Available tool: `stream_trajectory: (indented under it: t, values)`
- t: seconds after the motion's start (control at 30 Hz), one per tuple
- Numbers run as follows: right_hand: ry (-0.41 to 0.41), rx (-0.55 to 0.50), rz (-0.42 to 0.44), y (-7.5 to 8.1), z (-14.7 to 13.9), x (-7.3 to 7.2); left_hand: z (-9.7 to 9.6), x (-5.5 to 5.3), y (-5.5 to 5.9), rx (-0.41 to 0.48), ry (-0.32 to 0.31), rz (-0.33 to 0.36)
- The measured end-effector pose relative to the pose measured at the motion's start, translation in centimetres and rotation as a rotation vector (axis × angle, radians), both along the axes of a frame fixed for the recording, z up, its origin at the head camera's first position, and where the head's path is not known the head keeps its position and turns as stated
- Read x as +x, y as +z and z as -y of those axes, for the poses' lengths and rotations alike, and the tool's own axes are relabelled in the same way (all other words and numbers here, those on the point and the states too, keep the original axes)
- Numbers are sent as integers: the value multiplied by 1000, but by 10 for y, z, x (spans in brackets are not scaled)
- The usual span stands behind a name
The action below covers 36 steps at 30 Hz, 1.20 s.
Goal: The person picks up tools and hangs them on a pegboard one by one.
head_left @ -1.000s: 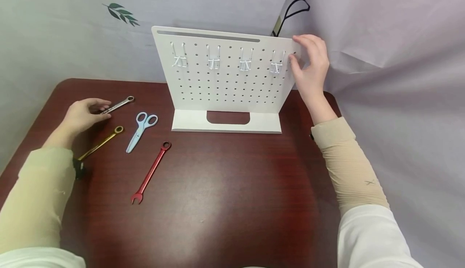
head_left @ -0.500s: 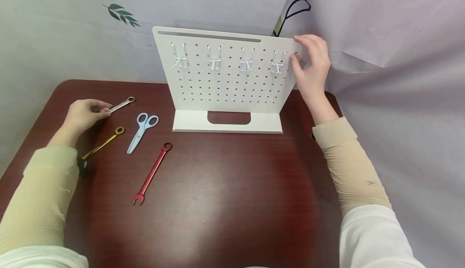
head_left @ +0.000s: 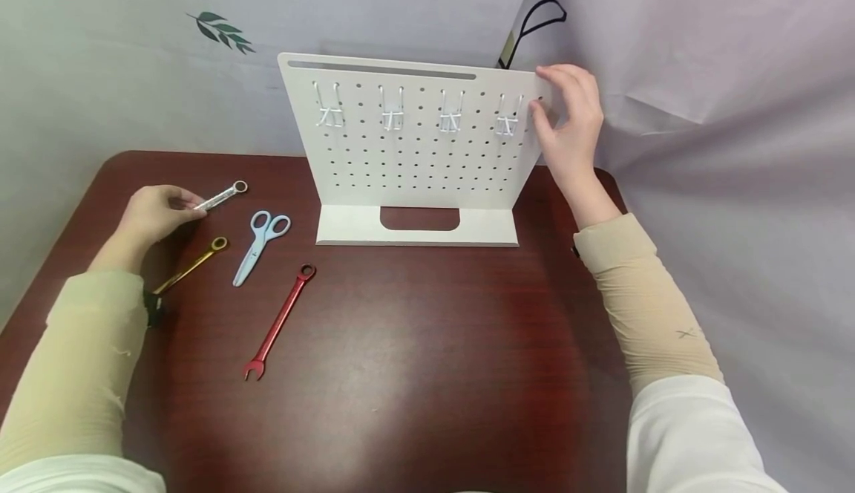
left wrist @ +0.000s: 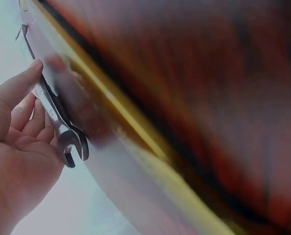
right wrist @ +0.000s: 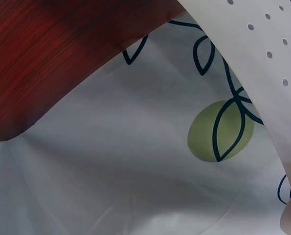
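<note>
The left grip (head_left: 155,213) pinches the silver wrench (head_left: 218,200) (ring end (head_left: 235,188) jutting out beyond).

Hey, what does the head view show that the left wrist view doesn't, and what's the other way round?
Only the head view shows the blue scissors, the red wrench, the white pegboard with four hooks, and the right hand gripping its upper corner.

Only the left wrist view shows the forked end of the silver wrench.

Both show the left hand pinching that wrench and some dark red table; both probably show the gold wrench, though up close it is a blurred yellow bar.
</note>
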State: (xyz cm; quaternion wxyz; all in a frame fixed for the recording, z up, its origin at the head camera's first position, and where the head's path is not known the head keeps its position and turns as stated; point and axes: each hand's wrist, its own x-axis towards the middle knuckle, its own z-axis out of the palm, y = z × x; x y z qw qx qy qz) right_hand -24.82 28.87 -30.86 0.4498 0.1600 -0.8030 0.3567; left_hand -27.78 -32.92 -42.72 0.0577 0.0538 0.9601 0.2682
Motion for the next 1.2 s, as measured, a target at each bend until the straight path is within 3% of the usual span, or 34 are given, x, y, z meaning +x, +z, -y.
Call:
stream_trajectory:
  t: [0.47, 0.83, 1.2]
  values:
    - [-5, -6, 19, 0, 0, 1, -3, 5, 5, -3, 61, 22]
    - [-5, -3, 25, 2, 2, 2, -16, 20, 12, 108, 85, -67]
    - [-7, -17, 22, 1, 1, 0, -58, 38, 31, 227, 109, -181]
